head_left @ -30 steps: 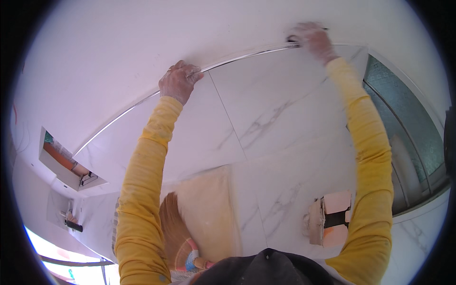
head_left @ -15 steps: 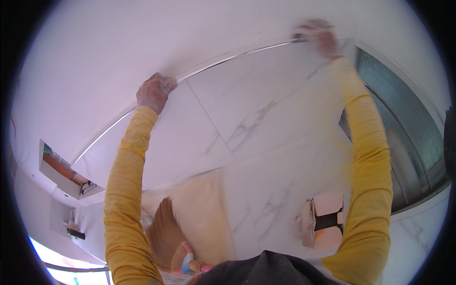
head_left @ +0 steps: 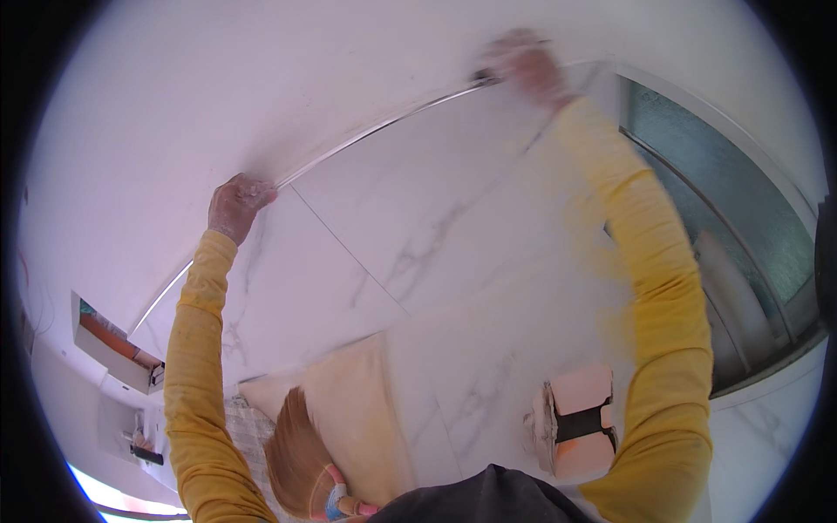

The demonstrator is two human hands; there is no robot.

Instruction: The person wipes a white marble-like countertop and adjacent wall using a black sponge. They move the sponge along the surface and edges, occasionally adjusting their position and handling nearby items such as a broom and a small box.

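A thin shiny metal trim strip point(head_left: 397, 118) runs along the upper edge of white marble-look tiles point(head_left: 488, 235). My left hand point(head_left: 237, 207), dusty with white powder, has its fingers curled closed at this strip, just left of a tile joint. Farther right, my right hand point(head_left: 526, 65) is smeared by motion at the strip's far end. A small dark thing point(head_left: 486, 78) shows under its fingers; its kind is too blurred to make out. Yellow sleeves cover both of my forearms.
A broom point(head_left: 301, 453) with brown bristles leans low at left, before a beige panel point(head_left: 353, 375). A ragged cutout point(head_left: 582, 423) in the tiles exposes pinkish brick. At right is a window point(head_left: 715, 183) with textured glass; a recessed opening point(head_left: 113, 336) lies far left.
The whole view has shifted, so both hands appear farther left. My right hand has slid left along the strip, away from the window. My left hand keeps its place by the tile joint.
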